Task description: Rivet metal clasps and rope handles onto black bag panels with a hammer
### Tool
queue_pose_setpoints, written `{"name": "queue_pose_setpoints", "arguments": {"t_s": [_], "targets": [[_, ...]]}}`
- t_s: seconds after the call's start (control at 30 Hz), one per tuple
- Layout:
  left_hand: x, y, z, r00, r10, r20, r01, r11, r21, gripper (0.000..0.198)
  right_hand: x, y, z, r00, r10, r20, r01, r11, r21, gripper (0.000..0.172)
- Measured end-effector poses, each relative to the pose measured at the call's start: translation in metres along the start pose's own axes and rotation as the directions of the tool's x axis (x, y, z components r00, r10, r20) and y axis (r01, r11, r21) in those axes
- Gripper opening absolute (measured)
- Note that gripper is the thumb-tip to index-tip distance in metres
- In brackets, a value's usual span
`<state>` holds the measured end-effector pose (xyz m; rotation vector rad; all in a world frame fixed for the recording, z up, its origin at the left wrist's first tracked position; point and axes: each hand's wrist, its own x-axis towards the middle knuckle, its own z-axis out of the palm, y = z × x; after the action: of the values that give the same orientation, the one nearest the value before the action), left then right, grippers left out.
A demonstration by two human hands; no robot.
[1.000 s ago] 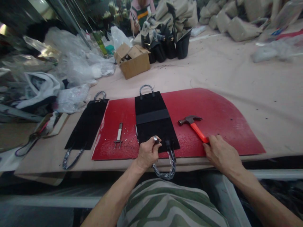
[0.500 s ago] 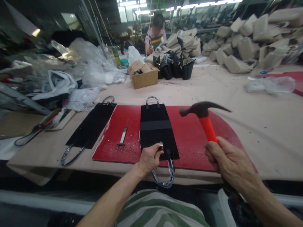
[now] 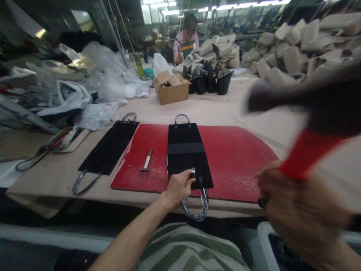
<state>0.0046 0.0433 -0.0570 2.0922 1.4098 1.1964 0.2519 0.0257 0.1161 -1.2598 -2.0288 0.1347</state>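
Observation:
My right hand [image 3: 301, 210] is closed round the red handle of a claw hammer [image 3: 313, 124], raised high at the right and blurred by motion. My left hand [image 3: 179, 186] pinches a short metal punch [image 3: 193, 172], whose shiny round top shows above the fingers; its lower end is hidden. Beneath that hand lies a flat black bag panel [image 3: 186, 135], with a plastic-wrapped handle [image 3: 196, 215] hanging over the table's front edge and another handle at its far end. The panel rests on a red board [image 3: 231, 158].
A pronged metal tool [image 3: 146, 163] lies on the board, left of the panel. Further left is a second black panel [image 3: 109, 146] with wrapped handles. Behind stand a cardboard box [image 3: 173, 92], black bags [image 3: 208, 81] and a person [image 3: 184, 43]. Beige pieces [image 3: 293, 56] are heaped at the back right.
My right hand has lifted the hammer up and to the right, closer to the camera. My left hand and the punch have stayed nearly in place.

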Motion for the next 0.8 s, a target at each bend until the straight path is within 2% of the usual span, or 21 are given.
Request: {"name": "queue_pose_setpoints", "arguments": {"t_s": [0.07,0.1,0.17,0.37,0.43,0.47,0.53,0.6,0.63,0.7,0.8], "targets": [[0.0,0.0,-0.001,1.0,-0.003,0.013,0.003,1.0,0.004,0.014,-0.01,0.004,0.013,0.985,-0.087,0.149,0.089,0.996,-0.012,0.029],[0.0,0.001,-0.001,1.0,0.0,0.015,0.0,1.0,0.005,0.014,-0.014,0.008,0.018,0.967,-0.088,0.24,0.103,0.993,-0.049,0.029],[0.0,0.001,-0.001,1.0,0.003,0.013,-0.003,1.0,0.005,0.015,-0.019,0.019,0.025,0.926,-0.017,0.378,0.068,0.99,-0.122,0.029],[0.0,-0.001,0.0,1.0,0.015,0.003,-0.015,1.0,0.003,0.016,-0.031,0.077,0.049,0.794,0.33,0.511,-0.322,0.941,-0.107,0.036],[0.0,-0.002,0.0,1.0,0.015,0.005,-0.015,1.0,-0.002,0.016,-0.034,0.095,0.06,0.758,0.436,0.484,-0.367,0.9,-0.234,0.034],[0.0,-0.001,-0.001,1.0,0.016,0.004,-0.016,1.0,-0.004,0.015,-0.035,0.1,0.066,0.773,0.456,0.442,-0.335,0.884,-0.326,0.032],[0.0,0.0,-0.002,1.0,0.012,0.009,-0.012,1.0,-0.004,0.014,-0.034,0.102,0.075,0.859,0.389,0.333,-0.206,0.858,-0.47,0.031],[0.001,0.002,-0.004,1.0,-0.001,0.026,0.001,1.0,-0.002,0.013,-0.032,0.094,0.084,0.944,0.22,0.246,-0.085,0.882,-0.463,0.036],[0.001,0.003,-0.004,0.999,-0.009,0.036,0.009,1.0,0.0,0.011,-0.031,0.087,0.091,0.965,0.143,0.22,-0.043,0.913,-0.406,0.038],[0.002,0.005,-0.005,0.999,-0.019,0.045,0.019,1.0,0.003,0.009,-0.031,0.071,0.108,0.975,0.031,0.222,0.025,0.97,-0.243,0.044],[0.002,0.004,-0.005,1.0,0.0,0.032,-0.001,1.0,0.004,0.009,-0.038,0.048,0.139,0.942,-0.043,0.333,0.085,0.99,-0.114,0.058]]}}
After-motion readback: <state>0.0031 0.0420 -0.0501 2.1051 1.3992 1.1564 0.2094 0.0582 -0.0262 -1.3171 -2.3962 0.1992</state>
